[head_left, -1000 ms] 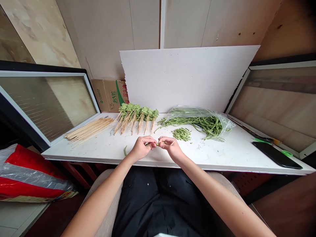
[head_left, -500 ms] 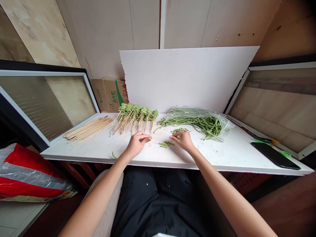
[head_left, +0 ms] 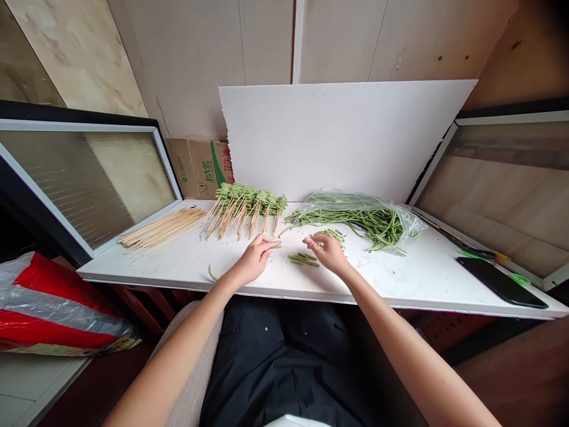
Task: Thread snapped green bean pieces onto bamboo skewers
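Note:
My left hand (head_left: 255,259) is closed over the white table, with a short piece of green bean (head_left: 276,246) showing at its fingertips. To its right, my right hand (head_left: 328,252) is in a pinch; whatever its fingertips hold, if anything, is too small to make out. A small row of cut bean pieces (head_left: 303,259) lies between the hands, just left of the right one. Partly hidden behind the right hand is a heap of more cut pieces (head_left: 334,236). Beyond the left hand, bean skewers (head_left: 249,204) are stacked with their sticks toward me.
Bare bamboo skewers (head_left: 162,230) lie at the left. Long green beans (head_left: 377,224) spill from a clear plastic bag at the back right. A single curved bean piece (head_left: 212,273) rests near the front edge. A black phone (head_left: 502,281) lies at the right end.
My right hand has shifted slightly left and up from the row of cut pieces. The bean piece at my left fingertips now points right. The view has tilted slightly.

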